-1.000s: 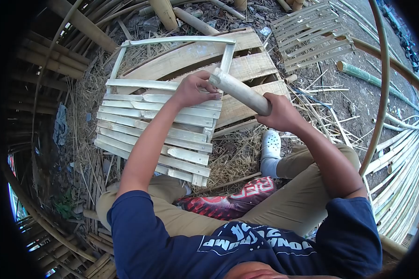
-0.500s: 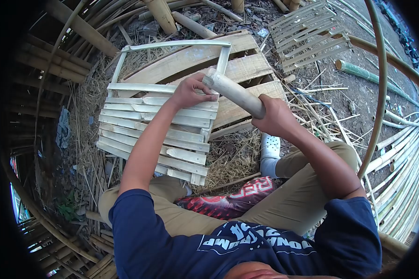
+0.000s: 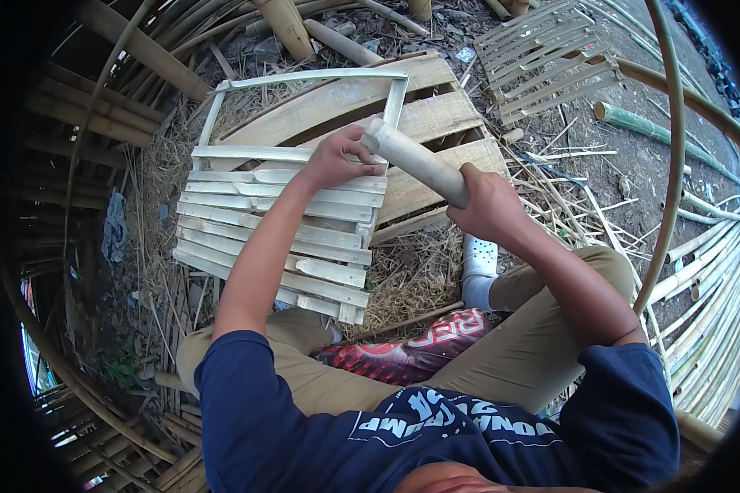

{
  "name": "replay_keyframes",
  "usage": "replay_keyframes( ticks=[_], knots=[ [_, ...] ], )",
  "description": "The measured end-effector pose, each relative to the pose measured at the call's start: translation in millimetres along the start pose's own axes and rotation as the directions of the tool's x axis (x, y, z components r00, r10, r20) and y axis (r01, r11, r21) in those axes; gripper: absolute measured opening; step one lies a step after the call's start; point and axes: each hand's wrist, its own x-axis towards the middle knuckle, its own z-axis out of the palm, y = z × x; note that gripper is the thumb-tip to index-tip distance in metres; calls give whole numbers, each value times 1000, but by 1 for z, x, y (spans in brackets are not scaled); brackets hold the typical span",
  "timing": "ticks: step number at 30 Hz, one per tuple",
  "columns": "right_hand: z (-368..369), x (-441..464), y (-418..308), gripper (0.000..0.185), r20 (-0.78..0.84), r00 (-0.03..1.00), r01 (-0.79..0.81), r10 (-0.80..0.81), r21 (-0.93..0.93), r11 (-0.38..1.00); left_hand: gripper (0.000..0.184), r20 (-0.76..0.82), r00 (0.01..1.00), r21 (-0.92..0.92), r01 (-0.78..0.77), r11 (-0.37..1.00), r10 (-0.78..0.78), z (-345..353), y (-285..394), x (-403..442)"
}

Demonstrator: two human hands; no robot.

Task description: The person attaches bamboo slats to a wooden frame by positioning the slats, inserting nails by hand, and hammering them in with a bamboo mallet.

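My right hand (image 3: 487,200) is wrapped round the near end of a short, thick bamboo stick (image 3: 423,167). The stick's far end is just above the fingertips of my left hand (image 3: 342,158). Those fingers are pinched at the right end of a slat on a bamboo slat frame (image 3: 292,238); whatever is between them is too small to make out. Several pale split slats lie across the frame's near part, while its far part shows only the outer strips. Beneath it, wooden planks (image 3: 432,121) support the upper portion.
A second slatted bamboo panel (image 3: 543,62) lies at the back right. Green bamboo poles (image 3: 666,135) and a stack of split bamboo (image 3: 707,287) are on the right. A red printed sack (image 3: 411,353) lies between my legs. Straw and offcuts litter the ground.
Almost nothing differs. Both hands, the bamboo stick and the frame keep nearly the same places, with only a slight shift of the whole view.
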Motion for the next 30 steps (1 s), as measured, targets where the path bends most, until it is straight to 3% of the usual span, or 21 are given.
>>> replay_keyframes(
  ticks=[4,7,10,11,15,21,24,25,27,29,30],
  knots=[
    [0,1,4,42,79,996,43,-38,-67,997,22,52,997,17,48,999,-49,-1,2,2],
    [-11,2,-7,41,-83,996,34,-30,45,998,22,68,990,-55,127,990,-123,-2,-1,-1],
    [-8,0,-13,40,-190,982,43,0,223,974,23,79,997,-41,-14,999,18,-3,0,4],
    [-11,3,-12,41,-13,1000,3,-3,-3,1000,22,99,972,-19,216,976,-213,-5,4,-2],
    [2,1,-3,42,46,999,-6,9,-49,999,26,20,999,23,49,999,-50,-1,5,1],
    [4,2,6,43,30,998,57,-56,-51,997,26,38,998,23,43,999,-44,-2,-2,0],
    [-3,0,-9,46,-262,963,127,-60,246,961,27,112,994,-8,-2,1000,3,-4,-10,3],
    [-4,-4,-18,46,-292,956,128,-3,411,902,27,76,997,-38,32,999,-30,-2,-8,0],
    [3,-4,-7,44,-136,989,88,-63,192,977,26,11,996,-94,93,991,-92,0,-2,-3],
    [9,1,4,43,12,996,84,-84,-45,995,26,-8,998,-45,55,997,-56,-1,3,-1],
    [8,0,2,43,-4,999,53,-53,13,999,26,-13,999,-25,36,999,-36,1,0,0]
  ],
)
